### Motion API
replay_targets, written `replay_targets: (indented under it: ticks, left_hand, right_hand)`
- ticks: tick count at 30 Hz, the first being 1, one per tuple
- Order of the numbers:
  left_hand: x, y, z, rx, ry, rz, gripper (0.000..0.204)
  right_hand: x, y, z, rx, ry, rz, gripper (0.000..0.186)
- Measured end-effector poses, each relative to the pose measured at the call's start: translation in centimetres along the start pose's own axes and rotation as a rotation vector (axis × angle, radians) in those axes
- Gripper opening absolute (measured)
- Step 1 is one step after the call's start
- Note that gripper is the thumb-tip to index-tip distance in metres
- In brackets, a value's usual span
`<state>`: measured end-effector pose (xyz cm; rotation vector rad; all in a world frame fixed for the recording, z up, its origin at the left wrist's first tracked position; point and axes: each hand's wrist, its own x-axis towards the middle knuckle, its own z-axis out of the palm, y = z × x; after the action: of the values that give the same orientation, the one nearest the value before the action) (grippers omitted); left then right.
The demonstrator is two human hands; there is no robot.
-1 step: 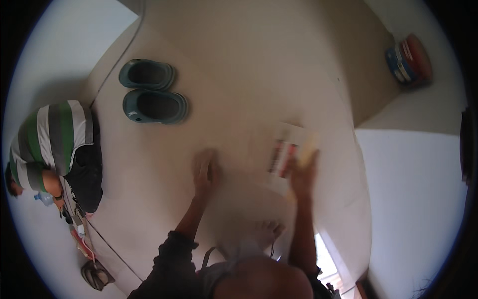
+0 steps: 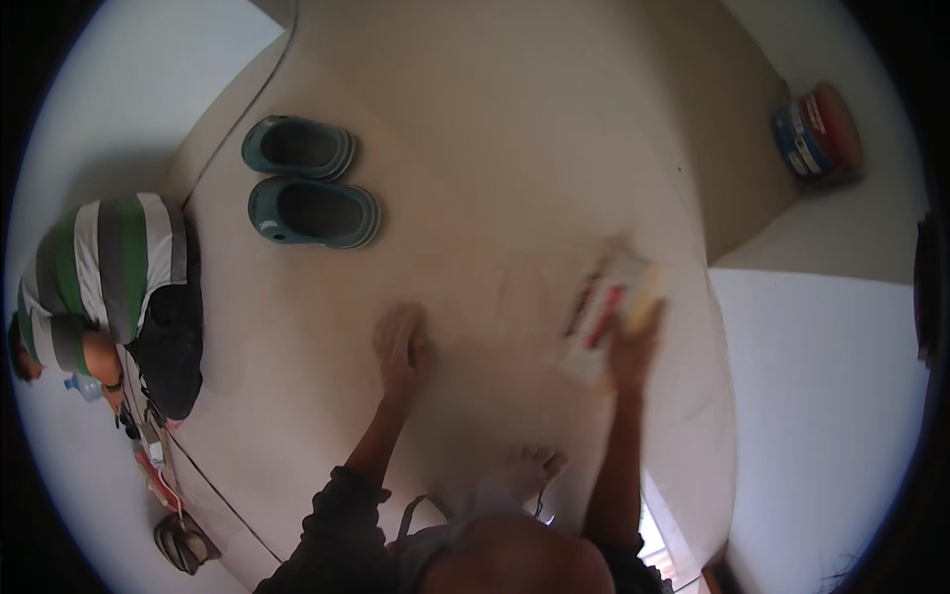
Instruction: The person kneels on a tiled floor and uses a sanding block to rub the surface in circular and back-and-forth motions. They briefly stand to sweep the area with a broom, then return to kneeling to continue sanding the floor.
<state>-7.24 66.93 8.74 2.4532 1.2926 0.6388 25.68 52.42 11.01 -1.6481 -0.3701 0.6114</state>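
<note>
My right hand (image 2: 636, 346) grips a flat rectangular trowel-like tool (image 2: 597, 315), pale white with red and black marks and a yellowish strip along the edge under my fingers. Motion blurs it, so its exact kind is unclear. It is over or against the beige floor (image 2: 475, 198), right of centre; contact cannot be made out. My left hand (image 2: 401, 348) is low over the floor to the left, fingers loosely bent, thumb apart, nothing visible in it. Between my forearms a bare foot (image 2: 534, 463) shows.
Two dark green clogs (image 2: 315, 212) stand at the upper left. A person in a striped shirt (image 2: 109, 247) crouches at the left, near a water bottle (image 2: 84, 386), a cable and a brown bag (image 2: 186, 543). A red-and-blue tub (image 2: 817, 136) stands at the upper right.
My right hand has moved to the right with the flat tool. My left hand has stayed almost in place. The whole view has shifted slightly.
</note>
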Motion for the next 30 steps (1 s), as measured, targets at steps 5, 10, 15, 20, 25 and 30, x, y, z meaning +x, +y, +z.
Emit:
replay_targets:
  ticks: [5,10,15,20,25,30]
  left_hand:
    - [0.2,0.3,0.9,-0.007,0.102,-0.318,0.05]
    - [-0.6,-0.3,-0.1,0.122,0.08,-0.299,0.051]
    - [0.1,1.3,1.1,0.011,0.042,-0.338,0.05]
    - [-0.7,-0.1,-0.1,0.089,0.038,-0.323,0.05]
    - [0.2,1.0,0.7,0.045,0.03,-0.333,0.048]
    - [-1.1,-0.6,-0.3,0.052,0.081,-0.323,0.046]
  right_hand:
    - [19.7,-5.8,-1.9,-0.703,0.083,-0.275,0.066]
    - [23.1,-3.7,9.0,-1.001,-0.097,-0.506,0.059]
    - [33.3,-6.9,0.8,-0.74,-0.23,-0.321,0.069]
    - [27.5,-4.7,7.8,-0.88,-0.386,-0.526,0.1]
    - [25.7,-5.8,10.8,-0.635,-0.396,-0.14,0.099]
    - [18.0,-5.4,19.9,-0.948,-0.526,-0.068,0.099]
